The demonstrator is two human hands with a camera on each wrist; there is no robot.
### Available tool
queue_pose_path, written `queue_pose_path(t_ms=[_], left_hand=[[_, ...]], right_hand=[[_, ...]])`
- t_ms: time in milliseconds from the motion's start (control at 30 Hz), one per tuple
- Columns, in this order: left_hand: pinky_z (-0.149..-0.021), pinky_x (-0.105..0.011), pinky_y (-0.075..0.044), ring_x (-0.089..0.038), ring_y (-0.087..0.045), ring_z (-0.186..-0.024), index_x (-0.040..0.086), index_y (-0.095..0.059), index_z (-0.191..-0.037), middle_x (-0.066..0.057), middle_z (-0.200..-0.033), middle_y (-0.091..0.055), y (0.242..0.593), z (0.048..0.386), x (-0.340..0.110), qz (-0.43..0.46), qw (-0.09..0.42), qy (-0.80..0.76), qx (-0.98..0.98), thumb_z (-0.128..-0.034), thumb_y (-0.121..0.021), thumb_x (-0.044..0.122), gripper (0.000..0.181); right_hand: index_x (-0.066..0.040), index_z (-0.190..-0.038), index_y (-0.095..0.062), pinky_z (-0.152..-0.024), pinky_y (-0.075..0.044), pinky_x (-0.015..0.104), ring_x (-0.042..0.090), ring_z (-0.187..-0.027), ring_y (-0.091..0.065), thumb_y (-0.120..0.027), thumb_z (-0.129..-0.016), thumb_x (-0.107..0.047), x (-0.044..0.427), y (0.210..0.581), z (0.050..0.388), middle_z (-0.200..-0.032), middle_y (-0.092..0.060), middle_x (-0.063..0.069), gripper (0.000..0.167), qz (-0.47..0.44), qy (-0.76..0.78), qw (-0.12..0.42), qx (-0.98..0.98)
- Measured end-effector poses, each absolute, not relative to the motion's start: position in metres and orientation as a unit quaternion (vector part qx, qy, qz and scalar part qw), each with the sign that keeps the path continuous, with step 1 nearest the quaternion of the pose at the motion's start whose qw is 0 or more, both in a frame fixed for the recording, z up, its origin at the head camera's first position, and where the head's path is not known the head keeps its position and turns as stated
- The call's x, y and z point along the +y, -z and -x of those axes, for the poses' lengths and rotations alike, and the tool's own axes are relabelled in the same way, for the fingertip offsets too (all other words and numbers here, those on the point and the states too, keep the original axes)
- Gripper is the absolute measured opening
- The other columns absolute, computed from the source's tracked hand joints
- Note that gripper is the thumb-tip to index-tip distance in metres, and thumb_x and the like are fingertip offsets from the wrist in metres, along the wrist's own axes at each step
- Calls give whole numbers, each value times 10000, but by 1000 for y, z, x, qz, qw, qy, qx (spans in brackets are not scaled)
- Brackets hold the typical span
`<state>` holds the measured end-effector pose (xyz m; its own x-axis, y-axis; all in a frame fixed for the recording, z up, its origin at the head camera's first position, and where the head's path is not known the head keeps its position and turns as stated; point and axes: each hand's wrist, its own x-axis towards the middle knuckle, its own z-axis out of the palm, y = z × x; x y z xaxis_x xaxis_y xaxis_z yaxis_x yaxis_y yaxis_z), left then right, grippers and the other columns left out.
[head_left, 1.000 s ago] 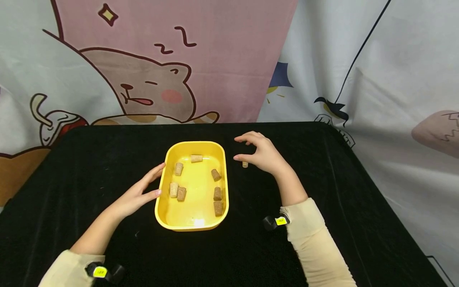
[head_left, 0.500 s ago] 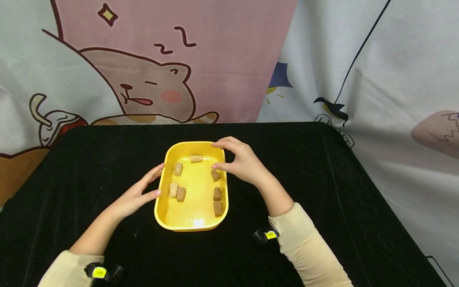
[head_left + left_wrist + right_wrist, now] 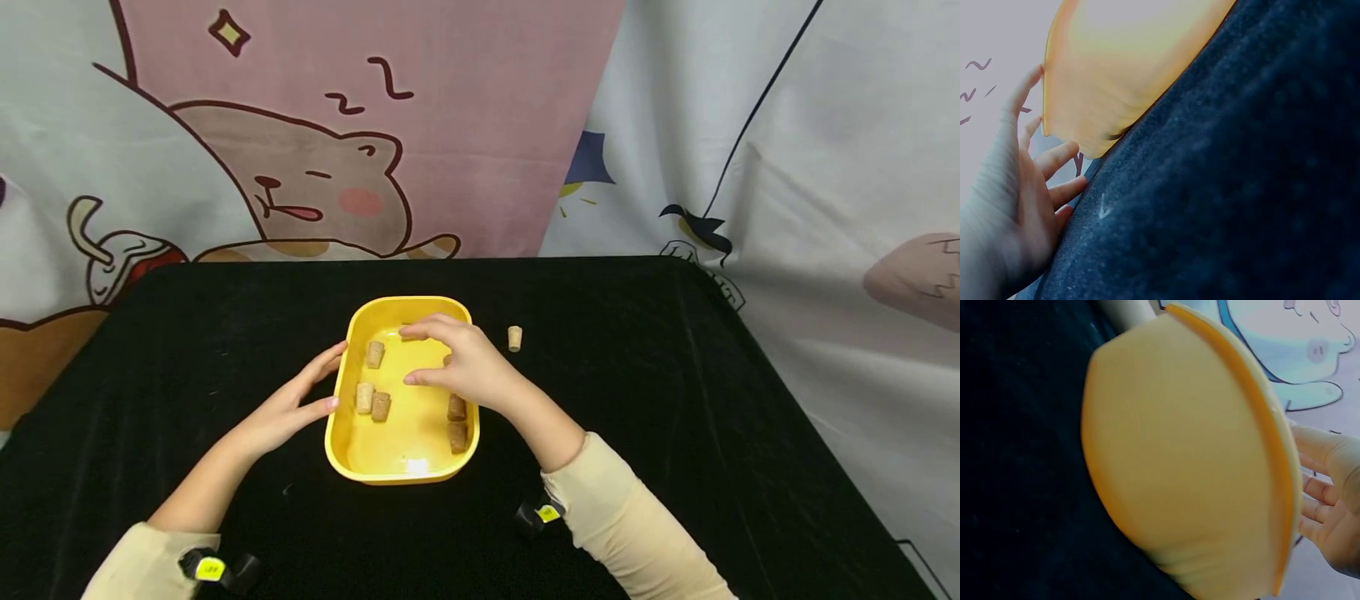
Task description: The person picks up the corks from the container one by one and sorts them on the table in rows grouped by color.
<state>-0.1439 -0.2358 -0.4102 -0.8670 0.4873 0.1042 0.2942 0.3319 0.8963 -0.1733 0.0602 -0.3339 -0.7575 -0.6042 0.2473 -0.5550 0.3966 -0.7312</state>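
A yellow tray point(image 3: 402, 472) stands on the black cloth with several cork stoppers in it, such as a pale cork point(image 3: 364, 398) and a darker cork point(image 3: 381, 407) side by side. My left hand point(image 3: 288, 408) rests its thumb and fingertips against the tray's left wall; the left wrist view shows its fingers extended beside it. Over the right half of the tray hovers my right hand point(image 3: 474, 367), thumb and fingers apart with nothing between them. It partly hides two corks beneath. One more cork point(image 3: 514, 338) stands on the cloth, right of the tray.
The black cloth point(image 3: 637, 375) covers the table on all sides of the tray. Behind the table's far edge hangs a printed curtain point(image 3: 480, 167) with a cartoon bear.
My right hand has moved left from above the cork on the cloth to over the tray, leaving that cork in plain sight. The left hand and tray have stayed put.
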Motion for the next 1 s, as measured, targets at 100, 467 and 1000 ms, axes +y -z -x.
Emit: queue_pose_path(t_ms=[100,467,1000], left_hand=[[-970,-758,-131,-456,-172,-1381,232,-154,-1543,-212,-1538,-214,410,144,-235,-241,93,-527,810,-974,-502,134,674],[-960,-766,-125,-479,-163,-1373,221,-136,-1546,-232,-1534,-205,410,142,-236,-242,94,-525,810,-967,-502,126,692],[-954,-770,-133,-474,-161,-1376,250,-142,-1544,-220,-1537,-206,409,142,-234,-237,98,-522,814,-977,-494,140,677]], right_hand=[[-112,-1280,-602,-938,-449,289,153,-1130,-515,-775,-815,-253,53,334,174,-1224,-577,3,516,342,412,51,843],[-146,-1266,-622,-997,-383,253,116,-1153,-498,-795,-773,-311,26,350,181,-1260,-571,-32,548,358,367,106,852],[-160,-1242,-638,-869,-433,232,99,-993,-535,-815,-739,-313,0,364,189,-1093,-622,-76,555,333,326,163,870]])
